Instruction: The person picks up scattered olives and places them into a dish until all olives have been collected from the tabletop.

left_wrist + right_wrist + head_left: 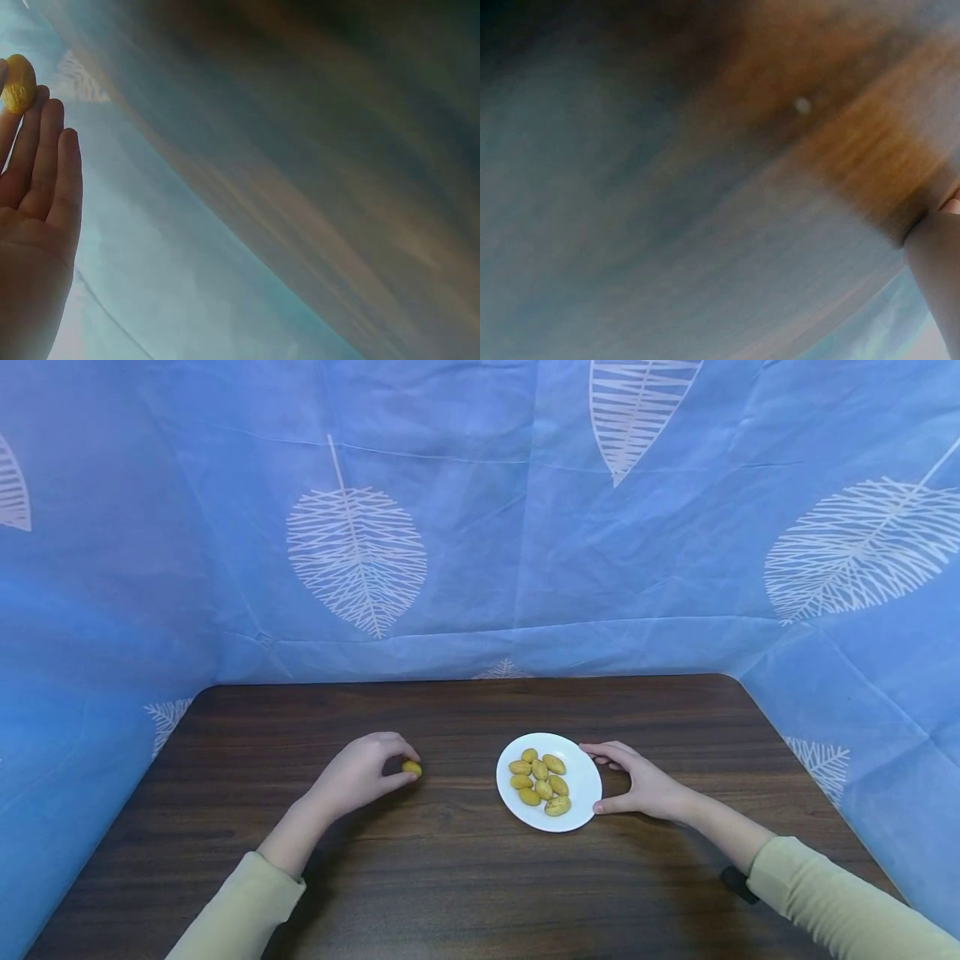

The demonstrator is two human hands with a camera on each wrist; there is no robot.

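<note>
With thumb and fingertips, my left hand (367,774) pinches a small yellow oval fruit (412,768) at the table surface, left of the plate. In the left wrist view the fruit (19,84) sits at the fingertips of the left hand (37,217), with the other fingers fairly straight. A round white plate (587,777) stands right of centre, bearing several similar yellow fruits (540,769) grouped in its middle and left. At the plate's right rim, my right hand (637,781) holds the edge between thumb and fingers. The right wrist view shows only a sliver of hand (937,262).
The dark wood-grain table (450,885) has rounded far corners. Blue cloth (480,552) with white leaf prints hangs behind and at both sides. A small black object (738,885) shows by the right sleeve (810,877).
</note>
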